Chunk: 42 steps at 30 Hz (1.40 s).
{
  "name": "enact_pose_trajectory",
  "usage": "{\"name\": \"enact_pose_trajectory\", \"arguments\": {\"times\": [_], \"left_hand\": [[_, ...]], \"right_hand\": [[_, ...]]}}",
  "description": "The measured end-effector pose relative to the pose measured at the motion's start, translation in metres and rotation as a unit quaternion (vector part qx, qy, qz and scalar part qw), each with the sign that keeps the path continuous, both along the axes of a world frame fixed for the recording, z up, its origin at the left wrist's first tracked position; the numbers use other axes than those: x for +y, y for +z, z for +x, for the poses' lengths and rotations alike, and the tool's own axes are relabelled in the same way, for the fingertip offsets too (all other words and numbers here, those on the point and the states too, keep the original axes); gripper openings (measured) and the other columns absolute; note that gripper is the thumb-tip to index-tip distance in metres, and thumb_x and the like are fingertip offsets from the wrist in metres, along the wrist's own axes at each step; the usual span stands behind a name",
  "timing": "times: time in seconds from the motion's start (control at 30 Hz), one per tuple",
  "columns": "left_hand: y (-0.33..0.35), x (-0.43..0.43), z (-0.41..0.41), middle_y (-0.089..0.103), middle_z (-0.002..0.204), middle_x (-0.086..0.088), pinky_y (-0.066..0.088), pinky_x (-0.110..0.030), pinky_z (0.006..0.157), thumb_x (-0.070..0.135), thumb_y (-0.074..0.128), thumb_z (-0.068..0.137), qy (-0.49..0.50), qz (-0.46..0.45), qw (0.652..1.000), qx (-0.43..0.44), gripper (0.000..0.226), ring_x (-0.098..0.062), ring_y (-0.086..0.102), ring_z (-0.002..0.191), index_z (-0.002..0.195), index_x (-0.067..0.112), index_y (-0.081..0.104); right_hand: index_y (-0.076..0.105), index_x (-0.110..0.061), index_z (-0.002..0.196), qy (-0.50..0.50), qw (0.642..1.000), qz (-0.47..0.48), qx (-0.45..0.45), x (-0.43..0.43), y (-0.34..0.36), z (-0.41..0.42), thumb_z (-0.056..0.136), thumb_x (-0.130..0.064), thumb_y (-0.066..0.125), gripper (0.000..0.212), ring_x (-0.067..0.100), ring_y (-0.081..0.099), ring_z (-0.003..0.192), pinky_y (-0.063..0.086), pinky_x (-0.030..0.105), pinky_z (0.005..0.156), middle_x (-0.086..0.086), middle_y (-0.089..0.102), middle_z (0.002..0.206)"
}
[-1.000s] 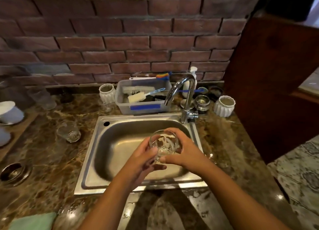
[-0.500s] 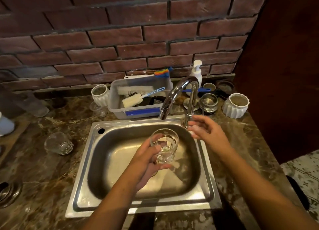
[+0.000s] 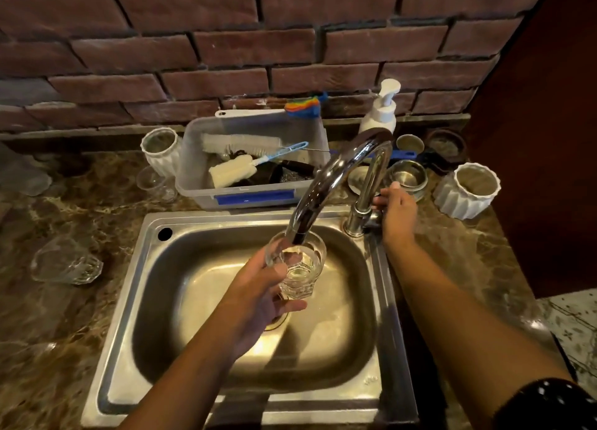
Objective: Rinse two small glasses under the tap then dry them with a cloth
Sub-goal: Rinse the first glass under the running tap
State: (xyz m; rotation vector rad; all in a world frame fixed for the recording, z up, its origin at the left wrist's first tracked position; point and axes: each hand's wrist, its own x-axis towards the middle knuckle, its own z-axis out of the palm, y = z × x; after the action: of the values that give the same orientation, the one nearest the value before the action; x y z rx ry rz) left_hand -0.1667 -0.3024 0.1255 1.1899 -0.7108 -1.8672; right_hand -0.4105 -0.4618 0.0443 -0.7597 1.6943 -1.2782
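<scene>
**Sleeve:** black fabric sleeve with white dots (image 3: 549, 403), at the right forearm, nearest the camera.

**Basin:** rectangular stainless-steel sink (image 3: 122, 349) with a brushed finish and rounded corners, set into the brown veined marble counter (image 3: 48, 316).

**Left hand** (image 3: 258, 287): reaches over the basin, fingers and thumb curled round the clear faceted small glass (image 3: 300, 274).
- The glass is upright.
- It sits above the middle of the basin, its rim directly under the spout's mouth.

**Second clear faceted glass** (image 3: 68, 263): lies on its side on the counter, left of the sink and well apart from the first.

**Tap:** polished chrome tap with a curved spout (image 3: 326, 177), standing at the sink's back right corner.

**Right hand** (image 3: 395, 213): set against the tap's base, thumb up, fingers curled round the side lever (image 3: 371, 219).

**Behind the sink:**
- Grey translucent plastic tub with a blue label (image 3: 252, 200), holding a white sponge brush with a pale blue handle (image 3: 232, 172).
- Small steel bowl (image 3: 407, 176).
- Ribbed white ceramic cup (image 3: 468, 190), at the right.
- Matching ribbed white cup (image 3: 161, 148), at the left.
- White pump bottle (image 3: 382, 109).

**Backdrop:** rough red brick wall (image 3: 226, 42).
</scene>
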Motion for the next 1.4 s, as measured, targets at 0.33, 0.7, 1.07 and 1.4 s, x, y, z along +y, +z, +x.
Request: {"name": "enact_pose_trajectory", "arguments": {"times": [0.33, 0.7, 1.07, 1.4], "left_hand": [[-0.010, -0.002, 0.003, 0.065, 0.133, -0.012, 0.053, -0.047, 0.093, 0.038, 0.071, 0.073, 0.011, 0.023, 1.000, -0.013, 0.064, -0.037, 0.062, 0.123, 0.135, 0.024, 0.060], [-0.004, 0.003, -0.002, 0.067, 0.132, -0.011, 0.052, -0.048, 0.095, 0.038, 0.074, 0.070, 0.024, 0.039, 0.999, -0.002, 0.065, -0.036, 0.063, 0.122, 0.133, 0.026, 0.061], [-0.001, 0.007, -0.005, 0.065, 0.135, -0.011, 0.052, -0.046, 0.094, 0.046, 0.086, 0.064, 0.024, 0.031, 0.999, -0.005, 0.077, -0.037, 0.061, 0.124, 0.135, 0.026, 0.060], [-0.007, 0.011, -0.003, 0.064, 0.135, -0.010, 0.050, -0.050, 0.095, 0.039, 0.075, 0.071, 0.043, 0.026, 0.999, -0.002, 0.065, -0.038, 0.062, 0.122, 0.134, 0.030, 0.061]], "right_hand": [[0.054, -0.022, 0.066, -0.034, 0.992, 0.015, 0.117, -0.005, -0.009, 0.010, 0.106, -0.046, 0.029, 0.052, 0.012, 0.054, 0.063, 0.050, 0.042, 0.078, -0.005, 0.058, 0.065], [0.052, -0.023, 0.066, -0.056, 0.989, 0.008, 0.134, -0.002, -0.007, 0.013, 0.107, -0.043, 0.029, 0.051, 0.016, 0.060, 0.069, 0.049, 0.038, 0.082, -0.008, 0.061, 0.066], [0.051, -0.021, 0.065, -0.075, 0.988, 0.023, 0.135, 0.000, -0.001, 0.015, 0.108, -0.041, 0.027, 0.053, 0.019, 0.061, 0.075, 0.045, 0.034, 0.079, -0.003, 0.064, 0.069], [0.054, -0.021, 0.063, -0.080, 0.994, 0.034, 0.073, 0.000, -0.002, 0.015, 0.106, -0.045, 0.029, 0.055, 0.024, 0.065, 0.080, 0.052, 0.044, 0.090, -0.006, 0.065, 0.068]]}}
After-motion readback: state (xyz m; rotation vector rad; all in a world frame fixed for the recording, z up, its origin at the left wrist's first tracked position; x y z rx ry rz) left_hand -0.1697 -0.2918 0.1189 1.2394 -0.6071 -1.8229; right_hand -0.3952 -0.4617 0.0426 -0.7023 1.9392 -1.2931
